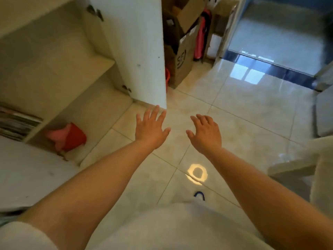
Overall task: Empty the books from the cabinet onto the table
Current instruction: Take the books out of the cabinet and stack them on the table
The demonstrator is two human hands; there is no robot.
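Dark-edged books (pixel 16 123) left of hands (pixel 151 129).

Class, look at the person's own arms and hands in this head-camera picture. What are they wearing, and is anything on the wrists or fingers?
The left hand and right hand are bare: no gloves, and no rings, watch or bracelets show. Both forearms are uncovered to above the elbow. A short white sleeve covers the left upper arm, part of a white top. No sleeve shows on the right arm.
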